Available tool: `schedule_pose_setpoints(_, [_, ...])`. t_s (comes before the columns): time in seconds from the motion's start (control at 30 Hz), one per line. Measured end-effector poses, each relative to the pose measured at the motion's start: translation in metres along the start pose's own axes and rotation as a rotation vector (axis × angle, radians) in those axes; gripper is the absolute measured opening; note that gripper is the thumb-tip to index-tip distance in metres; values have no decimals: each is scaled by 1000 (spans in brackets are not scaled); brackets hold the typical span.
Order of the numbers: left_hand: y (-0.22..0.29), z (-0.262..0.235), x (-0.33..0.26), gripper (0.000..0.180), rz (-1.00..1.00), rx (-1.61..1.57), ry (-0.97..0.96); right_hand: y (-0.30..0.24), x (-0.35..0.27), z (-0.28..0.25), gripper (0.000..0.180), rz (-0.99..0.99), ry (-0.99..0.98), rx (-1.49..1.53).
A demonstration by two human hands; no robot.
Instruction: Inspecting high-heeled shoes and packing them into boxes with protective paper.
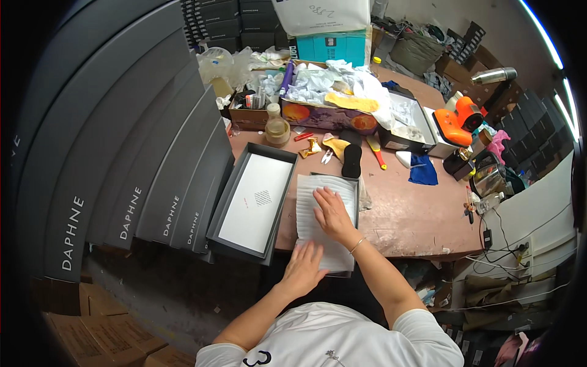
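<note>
A white, finely ribbed wrapping sheet (307, 205) lies over a dark grey shoe box (356, 211) at the table's front edge. My right hand (333, 214) rests flat on the sheet, its fingers spread. Lower down, my left hand (303, 268) touches the sheet's near left part with its fingers apart. What lies beneath the sheet is hidden. Just to the left sits a dark grey box or lid (290, 177) with a white inside (254, 205) that bears a small printed diamond pattern.
Tall stacks of dark grey shoe boxes (98, 171) rise close on my left. Behind the work stand a bottle (277, 129), a black brush (351, 160), a yellow-red handled tool (376, 153) and a carton heaped with crumpled paper (324, 110). A blue cloth (423, 171) lies right.
</note>
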State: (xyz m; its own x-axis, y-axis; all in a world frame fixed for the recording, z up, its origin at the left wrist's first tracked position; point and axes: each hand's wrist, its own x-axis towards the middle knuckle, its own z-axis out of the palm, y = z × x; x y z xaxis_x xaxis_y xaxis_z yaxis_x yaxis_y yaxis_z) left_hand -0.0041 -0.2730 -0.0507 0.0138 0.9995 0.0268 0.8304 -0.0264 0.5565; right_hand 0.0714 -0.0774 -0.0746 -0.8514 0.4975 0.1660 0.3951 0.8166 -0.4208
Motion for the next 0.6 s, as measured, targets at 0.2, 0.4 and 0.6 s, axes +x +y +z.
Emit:
schedule_pose_setpoints(0.2, [7, 16, -5, 66, 28, 222, -8, -29, 45, -32, 53, 109, -344, -150])
schedule_pose_setpoints(0.4, [3, 16, 3, 63, 74, 175, 89, -60, 104, 5, 12, -461, -124, -398])
schedule_pose_setpoints(0.6, [-12, 6, -25, 51, 95, -65, 389, -77, 45, -126, 56, -626, 184, -51])
